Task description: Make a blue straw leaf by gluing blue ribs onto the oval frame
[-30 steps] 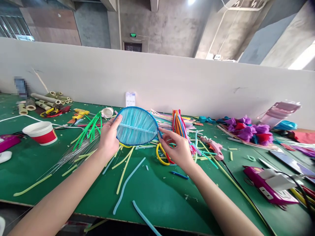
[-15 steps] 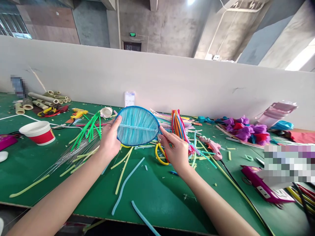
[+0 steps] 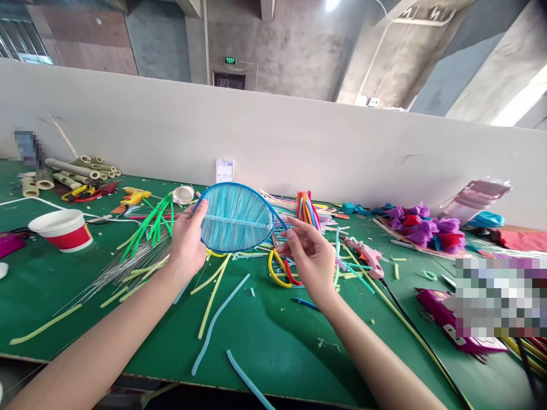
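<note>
A leaf-shaped piece [image 3: 237, 219] of light-blue fuzzy strands, with a dark-blue rim and a pale midrib, is held up over the table. My left hand [image 3: 190, 239] grips its left edge, thumb on the front. At the piece's right tip, a loose blue pipe cleaner [image 3: 279, 218] slants down to my right hand [image 3: 311, 250], which pinches its end between thumb and fingers. Just below this hand lie scissors [image 3: 278, 272] with yellow and red handles. Behind it stands a bundle of colourful pipe cleaners [image 3: 306, 208], partly hidden.
Green pipe cleaners [image 3: 158, 225] and thin wires [image 3: 123, 267] lie on the left, near a paper cup [image 3: 64, 230]. A pink glue gun [image 3: 370, 259] and a magenta power strip [image 3: 453, 322] are on the right. Blue strips [image 3: 217, 324] lie in front; a low wall [image 3: 265, 136] stands behind.
My right hand has moved slightly right, away from the leaf's tip, and a stretch of blue pipe cleaner now shows between them. My left hand keeps its grip.
</note>
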The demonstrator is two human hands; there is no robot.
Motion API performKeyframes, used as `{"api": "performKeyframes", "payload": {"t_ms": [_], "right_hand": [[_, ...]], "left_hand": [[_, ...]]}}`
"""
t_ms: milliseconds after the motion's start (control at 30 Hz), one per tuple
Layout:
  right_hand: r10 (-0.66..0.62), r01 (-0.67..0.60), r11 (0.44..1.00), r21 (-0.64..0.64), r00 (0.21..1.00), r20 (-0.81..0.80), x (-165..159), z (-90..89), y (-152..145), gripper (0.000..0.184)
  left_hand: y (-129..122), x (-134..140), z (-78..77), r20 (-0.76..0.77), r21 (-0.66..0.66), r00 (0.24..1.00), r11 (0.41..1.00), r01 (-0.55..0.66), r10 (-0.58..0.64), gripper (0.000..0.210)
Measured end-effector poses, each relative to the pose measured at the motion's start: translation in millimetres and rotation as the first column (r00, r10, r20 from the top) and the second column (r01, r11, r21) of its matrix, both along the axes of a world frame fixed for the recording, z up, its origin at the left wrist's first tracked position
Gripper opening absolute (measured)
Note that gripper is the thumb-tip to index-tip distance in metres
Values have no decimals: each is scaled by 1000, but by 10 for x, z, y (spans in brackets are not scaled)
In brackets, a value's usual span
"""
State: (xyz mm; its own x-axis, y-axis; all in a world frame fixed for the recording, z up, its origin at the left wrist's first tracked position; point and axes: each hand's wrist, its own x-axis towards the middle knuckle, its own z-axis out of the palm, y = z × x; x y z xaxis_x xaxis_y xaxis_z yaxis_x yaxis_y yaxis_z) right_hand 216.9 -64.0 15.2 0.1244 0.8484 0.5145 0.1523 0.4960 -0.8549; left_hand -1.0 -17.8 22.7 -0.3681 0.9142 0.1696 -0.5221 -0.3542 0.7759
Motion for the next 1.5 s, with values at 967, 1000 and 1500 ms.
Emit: {"api": "performKeyframes", "payload": {"t_ms": [967,1000,1500], "right_hand": [[162,-86,980,-182,873,461,67,-76,120,15],[241,-149,966,-213,821,518,80,-91,118,12],[-162,76,966,246,922,352,162,111,30,14]], "left_hand": [[50,-39,-17,17,38,999,998,-51,50,27],[69,-70,-17,35,38,998,997,-60,59,26],[16,6,11,13,34,999,998,-47,46,29]]}}
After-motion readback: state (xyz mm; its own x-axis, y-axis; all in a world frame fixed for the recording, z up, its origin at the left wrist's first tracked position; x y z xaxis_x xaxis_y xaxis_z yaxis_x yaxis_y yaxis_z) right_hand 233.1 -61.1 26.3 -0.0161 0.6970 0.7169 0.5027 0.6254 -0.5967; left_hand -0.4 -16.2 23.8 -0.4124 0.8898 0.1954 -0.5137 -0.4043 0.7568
